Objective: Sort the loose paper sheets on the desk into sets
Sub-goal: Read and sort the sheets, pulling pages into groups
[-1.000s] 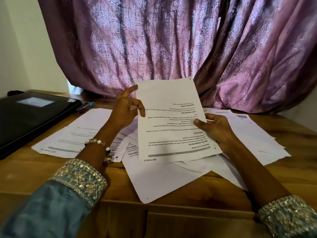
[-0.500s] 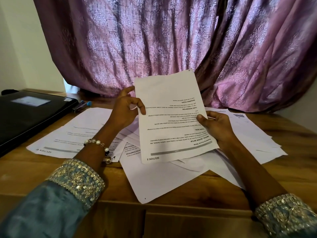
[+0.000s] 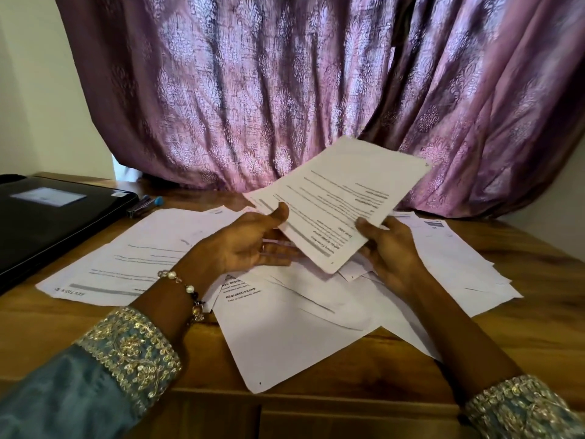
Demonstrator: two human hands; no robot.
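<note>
Nearest to me, my two embroidered cuffs frame the view, the left cuff (image 3: 129, 350) with a beaded bracelet (image 3: 186, 291) just past it on the wrist. Between my forearms a blank white sheet (image 3: 285, 340) pokes one corner over the front edge of the wooden worktop (image 3: 522, 331).

A little further out, my left hand (image 3: 247, 248) lies palm up, its thumb pressing down on the near-left edge of the raised sheet (image 3: 338, 204) and its fingers stretched out flat beneath it. My right hand (image 3: 389, 248) grips the same sheet at its near-right edge, thumb on top, fingers curled below. So both hands hold this one page above the pile, clear of the worktop. It is tilted: its long axis runs from the near corner by my hands up and away to the right, toward the curtain. The print on it is upside down to me, and blurred.

Under my hands the loose paper sheets (image 3: 459, 267) lie fanned and overlapping across the middle of the worktop. On the left one printed sheet (image 3: 120, 267) lies flat, its long axis running left to right, heading upside down at the near-left corner.

Further left, a black laptop (image 3: 47, 223) sits closed, with pens (image 3: 145, 204) just beside its far corner. At the back hangs a purple patterned curtain (image 3: 285, 90).
</note>
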